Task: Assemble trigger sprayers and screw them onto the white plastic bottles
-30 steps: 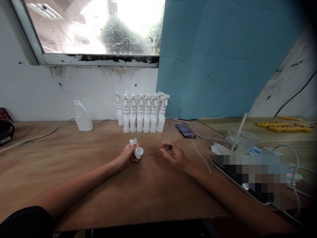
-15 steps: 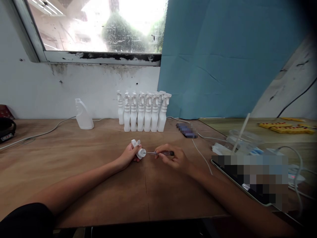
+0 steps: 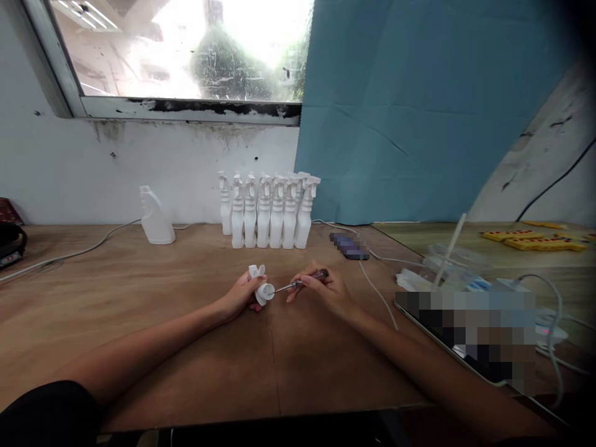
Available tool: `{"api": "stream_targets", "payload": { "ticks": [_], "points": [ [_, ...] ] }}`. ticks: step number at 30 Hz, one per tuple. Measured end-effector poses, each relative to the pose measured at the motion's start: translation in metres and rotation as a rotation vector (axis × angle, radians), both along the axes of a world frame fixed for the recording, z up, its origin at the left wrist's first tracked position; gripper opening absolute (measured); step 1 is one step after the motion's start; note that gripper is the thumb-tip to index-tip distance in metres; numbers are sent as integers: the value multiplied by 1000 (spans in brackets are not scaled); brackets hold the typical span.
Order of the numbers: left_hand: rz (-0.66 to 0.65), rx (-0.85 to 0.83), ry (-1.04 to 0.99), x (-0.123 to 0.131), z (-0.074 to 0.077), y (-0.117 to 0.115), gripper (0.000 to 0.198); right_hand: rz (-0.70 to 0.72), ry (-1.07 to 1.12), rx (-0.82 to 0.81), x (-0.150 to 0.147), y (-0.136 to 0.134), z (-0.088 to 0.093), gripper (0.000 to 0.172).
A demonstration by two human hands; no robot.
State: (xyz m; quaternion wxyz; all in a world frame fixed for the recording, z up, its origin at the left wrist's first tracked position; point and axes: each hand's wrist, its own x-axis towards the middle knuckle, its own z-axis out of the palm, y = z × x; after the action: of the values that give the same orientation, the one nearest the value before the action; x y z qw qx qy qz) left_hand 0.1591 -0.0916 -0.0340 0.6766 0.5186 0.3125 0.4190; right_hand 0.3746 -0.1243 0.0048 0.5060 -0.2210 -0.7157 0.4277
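My left hand point(image 3: 242, 294) is closed around a white spray bottle trigger head point(image 3: 265, 293), its round collar turned toward the right. In my right hand point(image 3: 321, 287) is a screwdriver point(image 3: 294, 285) with a dark reddish handle, gripped between thumb and fingers. The metal shaft points left, and its tip reaches the collar's opening; how deep it goes in I cannot tell. Behind the hands stand several white spray bottles point(image 3: 263, 217) in a tight group, each with a trigger head on top.
A white bottle without a head point(image 3: 158, 220) stands at the back left. To the right lie a phone point(image 3: 349, 245), a cable point(image 3: 379, 295), a clear plastic cup with a straw point(image 3: 449, 254) and a blurred-out tablet-like device point(image 3: 419, 332). Yellow pieces point(image 3: 535, 241) lie farther right.
The screwdriver's handle has tilted upward, so the shaft slopes down toward the collar. My left hand has turned the trigger head slightly.
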Motion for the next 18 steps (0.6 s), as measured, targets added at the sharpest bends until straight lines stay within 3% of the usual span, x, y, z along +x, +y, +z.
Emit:
{"api": "stream_targets", "payload": {
  "ticks": [2,4,12,18],
  "points": [
    [-36,-17,-32,-1,3,0,37,33,96,-75,-1,1,-1,18],
    [-59,-33,-67,-2,6,1,35,24,96,-42,-3,0,-2,15],
    [-91,-75,-116,-3,11,2,39,-46,-236,506,-10,-10,-8,18],
    [-81,-43,-69,3,6,0,41,-122,-566,924,-10,-4,-3,36]
  ]
}}
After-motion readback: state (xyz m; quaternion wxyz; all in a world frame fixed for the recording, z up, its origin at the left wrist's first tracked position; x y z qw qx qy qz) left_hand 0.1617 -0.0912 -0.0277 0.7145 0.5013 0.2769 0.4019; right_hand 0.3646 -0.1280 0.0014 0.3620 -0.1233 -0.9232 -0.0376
